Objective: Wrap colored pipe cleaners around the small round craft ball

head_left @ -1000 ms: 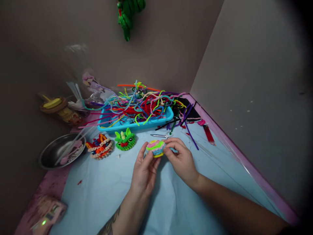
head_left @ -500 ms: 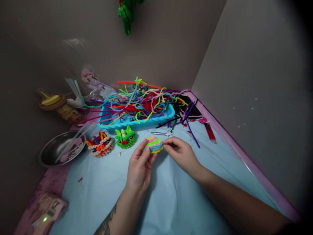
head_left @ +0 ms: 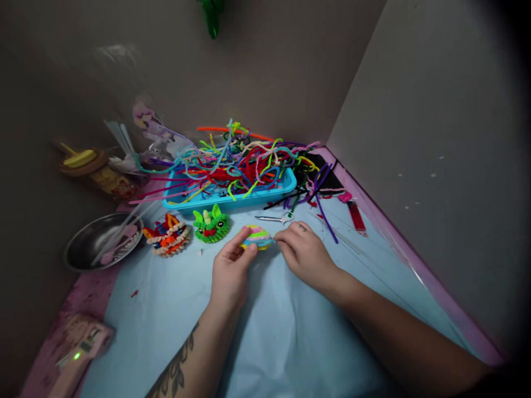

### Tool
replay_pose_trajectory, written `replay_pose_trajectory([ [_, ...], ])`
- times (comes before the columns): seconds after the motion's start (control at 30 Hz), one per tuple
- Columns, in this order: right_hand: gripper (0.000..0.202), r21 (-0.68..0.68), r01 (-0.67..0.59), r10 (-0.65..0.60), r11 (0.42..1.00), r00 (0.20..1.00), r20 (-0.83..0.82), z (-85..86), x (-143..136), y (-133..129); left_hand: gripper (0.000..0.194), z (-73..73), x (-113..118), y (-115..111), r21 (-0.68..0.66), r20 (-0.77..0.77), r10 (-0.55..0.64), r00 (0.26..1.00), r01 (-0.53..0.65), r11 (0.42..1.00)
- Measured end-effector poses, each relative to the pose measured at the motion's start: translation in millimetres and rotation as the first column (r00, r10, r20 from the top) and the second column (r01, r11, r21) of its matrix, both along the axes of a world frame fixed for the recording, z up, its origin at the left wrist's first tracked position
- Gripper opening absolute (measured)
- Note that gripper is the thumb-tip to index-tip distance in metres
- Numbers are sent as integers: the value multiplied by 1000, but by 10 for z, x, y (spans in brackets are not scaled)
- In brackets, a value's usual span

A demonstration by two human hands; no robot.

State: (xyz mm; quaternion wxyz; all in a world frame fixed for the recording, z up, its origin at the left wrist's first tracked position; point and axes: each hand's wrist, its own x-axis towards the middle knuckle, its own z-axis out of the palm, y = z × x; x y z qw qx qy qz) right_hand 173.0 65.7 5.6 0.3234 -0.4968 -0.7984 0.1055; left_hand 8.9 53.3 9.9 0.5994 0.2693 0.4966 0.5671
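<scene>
We pinch the puff (head_left: 256, 237) btwn both hands' fingers, left hand (head_left: 229, 272) & right hand (head_left: 305, 253): likely light, soft, squashy; best gripped at rim.

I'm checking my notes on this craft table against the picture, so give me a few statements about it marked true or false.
1. Both hands, the left hand and the right hand, are on a small pastel pipe-cleaner piece. True.
2. The scissors lie inside the blue tray. False: they lie on the light blue cloth in front of the tray.
3. The green horned pipe-cleaner figure sits between the red and orange figure and the hands. True.
4. The metal bowl is at the right edge of the table. False: it is at the left.
5. The blue tray holds a tangle of coloured pipe cleaners. True.
</scene>
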Motion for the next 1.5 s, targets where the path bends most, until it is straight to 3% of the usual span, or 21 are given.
replay_pose_trajectory([
  [0.2,17,-38,-53,52,998,998,-44,-20,15,-18,50,-10,17,11,-41,50,25,998,-23,999],
  [0.33,11,-173,-2,-45,985,962,-269,21,-26,-42,53,13,32,15,-72,93,48,995,-41,997],
  [0.5,5,-503,-103,-253,858,768,-588,24,-86,-25,53,58,35,10,-138,165,57,985,-34,990],
  [0.57,10,-542,-157,-300,826,692,-657,8,-106,-13,50,64,33,12,-158,190,54,980,-24,987],
  [0.8,13,-541,-246,-389,804,470,-792,-83,-181,-20,49,36,19,23,-199,259,15,966,38,979],
  [0.87,12,-538,-225,-383,812,489,-784,-115,-175,-16,49,29,14,22,-203,267,17,964,39,978],
  [1.03,5,-404,-29,-241,914,764,-599,-77,-117,-10,50,42,9,10,-168,246,36,969,6,986],
  [1.1,5,-334,26,-207,942,828,-520,-25,-99,-17,50,56,11,0,-148,206,25,978,6,989],
  [1.33,12,-190,-34,-41,981,924,-379,21,-62,-13,46,42,14,-27,-66,105,-21,994,28,997],
  [1.5,12,-191,-30,-51,981,913,-405,-12,-125,-42,45,28,26,-11,-88,155,-50,987,64,994],
])
